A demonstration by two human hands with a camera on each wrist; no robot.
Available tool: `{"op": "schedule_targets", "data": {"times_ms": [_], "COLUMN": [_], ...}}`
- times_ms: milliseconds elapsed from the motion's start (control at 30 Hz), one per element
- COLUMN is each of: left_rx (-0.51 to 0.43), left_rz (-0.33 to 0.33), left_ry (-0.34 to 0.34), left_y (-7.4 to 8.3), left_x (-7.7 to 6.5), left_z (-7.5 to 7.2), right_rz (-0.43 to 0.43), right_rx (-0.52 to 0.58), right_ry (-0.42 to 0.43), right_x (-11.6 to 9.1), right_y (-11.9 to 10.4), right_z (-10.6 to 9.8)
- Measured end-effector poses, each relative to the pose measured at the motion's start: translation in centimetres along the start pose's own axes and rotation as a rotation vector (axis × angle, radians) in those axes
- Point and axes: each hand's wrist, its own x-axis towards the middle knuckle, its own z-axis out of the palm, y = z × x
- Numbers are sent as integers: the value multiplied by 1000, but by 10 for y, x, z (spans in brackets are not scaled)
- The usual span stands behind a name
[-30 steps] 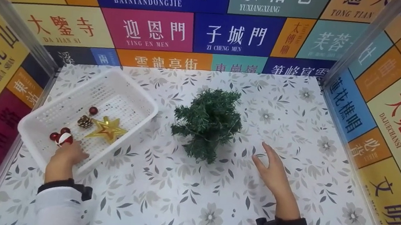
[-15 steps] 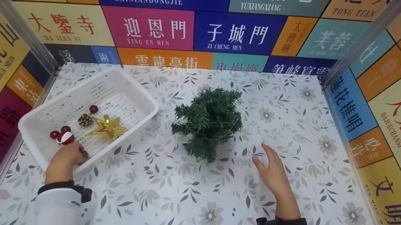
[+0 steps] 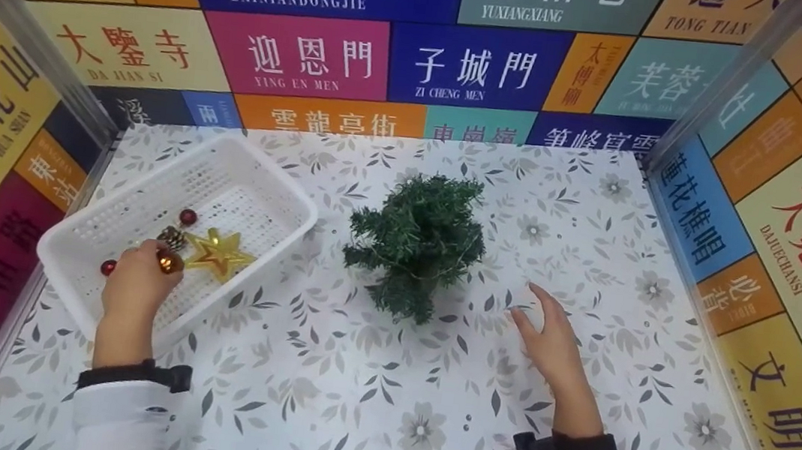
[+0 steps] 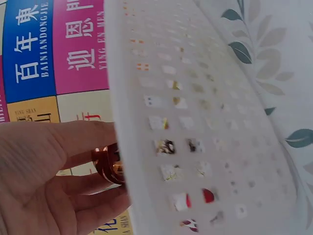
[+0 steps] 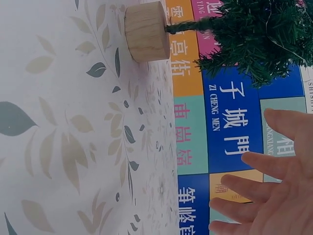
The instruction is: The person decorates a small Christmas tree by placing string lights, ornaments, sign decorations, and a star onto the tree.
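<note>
My left hand (image 3: 138,282) is over the white basket (image 3: 279,166) and pinches a shiny copper-gold Christmas ornament (image 3: 169,261) between thumb and fingers. In the left wrist view the same ornament (image 4: 110,164) is partly behind the basket wall; its exact shape cannot be told. Beside the hand in the basket lie a pine cone (image 3: 174,237), a gold star (image 3: 218,255) and small red balls (image 3: 188,217). To the right of the small green Christmas tree (image 3: 418,238), my right hand (image 3: 550,344) hovers apart from it, fingers spread and holding nothing.
The tree stands on a round wooden base (image 5: 146,32) on a table with a leaf-patterned white cloth (image 3: 352,385). Sign-printed panels (image 3: 296,54) wall the back and both sides. Clear posts (image 3: 719,87) mark the corners.
My left hand has risen from low inside the basket's near end, now with the copper-gold ornament. It covers the red-and-white ball seen before. The right hand has barely moved.
</note>
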Motion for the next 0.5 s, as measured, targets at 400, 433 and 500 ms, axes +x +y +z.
{"op": "schedule_targets", "data": {"times_ms": [400, 433, 500], "left_rx": [-64, -83, -112], "left_rz": [159, 179, 218], "left_ry": [234, 250, 265], "left_y": [54, 59, 68], "left_x": [-31, -35, -41], "left_z": [-9, -7, -3], "right_rz": [36, 35, 32], "right_rx": [38, 39, 45], "right_ry": [41, 46, 59], "right_x": [-2, -2, -3], "right_y": [-5, -6, -7], "right_z": [0, 0, 1]}}
